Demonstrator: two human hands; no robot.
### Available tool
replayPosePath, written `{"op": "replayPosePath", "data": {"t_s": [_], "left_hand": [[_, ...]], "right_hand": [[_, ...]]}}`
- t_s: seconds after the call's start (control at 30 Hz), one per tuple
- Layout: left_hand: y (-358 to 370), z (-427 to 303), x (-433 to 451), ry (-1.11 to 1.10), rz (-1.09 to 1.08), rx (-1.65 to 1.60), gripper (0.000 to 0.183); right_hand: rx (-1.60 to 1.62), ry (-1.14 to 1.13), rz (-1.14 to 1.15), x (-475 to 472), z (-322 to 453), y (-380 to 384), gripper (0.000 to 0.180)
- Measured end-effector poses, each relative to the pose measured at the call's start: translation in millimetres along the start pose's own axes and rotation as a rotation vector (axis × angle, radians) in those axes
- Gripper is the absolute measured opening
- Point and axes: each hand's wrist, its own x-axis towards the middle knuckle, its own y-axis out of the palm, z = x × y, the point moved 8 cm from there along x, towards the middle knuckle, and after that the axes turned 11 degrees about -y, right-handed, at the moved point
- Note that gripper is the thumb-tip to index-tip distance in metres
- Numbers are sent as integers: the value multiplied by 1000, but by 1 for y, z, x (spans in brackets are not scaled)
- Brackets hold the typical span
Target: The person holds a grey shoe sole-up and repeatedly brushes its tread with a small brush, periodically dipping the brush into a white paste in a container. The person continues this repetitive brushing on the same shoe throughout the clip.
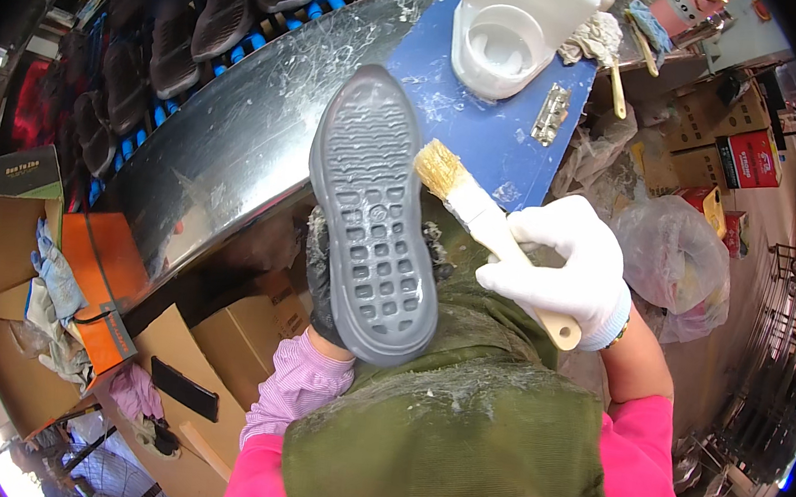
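A grey rubber shoe sole (376,246) with a wavy and square-lugged pattern faces up, looking wet. My left hand (322,284), in a dark, residue-crusted glove, holds it from beneath, mostly hidden by the sole. In a white glove, my right hand (565,265) grips the pale handle of a flat paintbrush (490,228). The yellowish bristles are close to the sole's upper right edge; whether they touch it, I cannot tell. Beyond them, a white plastic container with a round cup of whitish liquid (500,46) stands on a blue sheet (441,94).
Dark soles (227,9) lie on a blue roller conveyor behind the curved metal table (236,139). A metal piece (551,114) and another brush (617,90) lie right. Left are an orange box (106,256) and a black phone (184,389); plastic bags (670,253) lie right.
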Motion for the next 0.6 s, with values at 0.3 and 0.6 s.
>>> {"op": "replayPosePath", "data": {"t_s": [0.3,0.6], "left_hand": [[10,7,9,-83,82,151,55],[-1,15,12,-128,44,-46,72]], "right_hand": [[-161,-67,379,6,-1,45,20],[502,-47,373,-13,-5,45,59]]}}
